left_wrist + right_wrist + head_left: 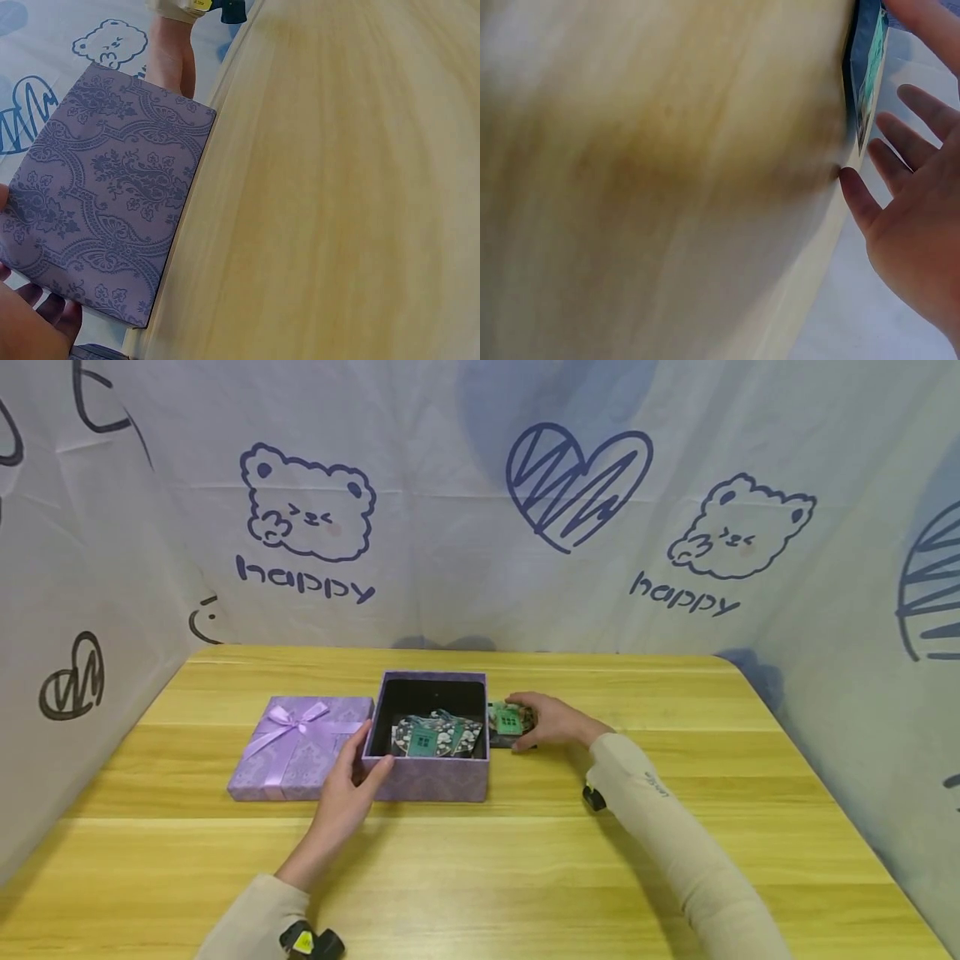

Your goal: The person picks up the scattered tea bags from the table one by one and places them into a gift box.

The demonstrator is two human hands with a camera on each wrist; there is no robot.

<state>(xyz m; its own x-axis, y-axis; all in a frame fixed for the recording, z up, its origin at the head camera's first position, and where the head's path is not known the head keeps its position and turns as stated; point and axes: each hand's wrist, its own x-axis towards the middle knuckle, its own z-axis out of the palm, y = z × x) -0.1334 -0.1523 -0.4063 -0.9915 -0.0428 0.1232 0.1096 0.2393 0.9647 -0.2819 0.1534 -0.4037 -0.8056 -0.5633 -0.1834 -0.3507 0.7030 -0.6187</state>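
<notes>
A purple patterned gift box point(430, 779), its lid off, stands on the table with a black inside. In it lie several flat dark floral packets point(450, 735) with green labels. My left hand point(352, 785) holds the box at its front left corner, the thumb at the front rim and the fingers along the left side. In the left wrist view the box wall point(112, 195) fills much of the left. To the right of the box lies another green-labelled dark packet point(508, 718). My right hand point(552, 721) is over its right end, fingers spread; firm contact cannot be made out.
The purple lid point(300, 747) with a ribbon bow lies left of the box, against or very near it. Both stand on a light wooden table point(480, 877). A white cloth point(442, 527) with blue drawings hangs behind and at both sides.
</notes>
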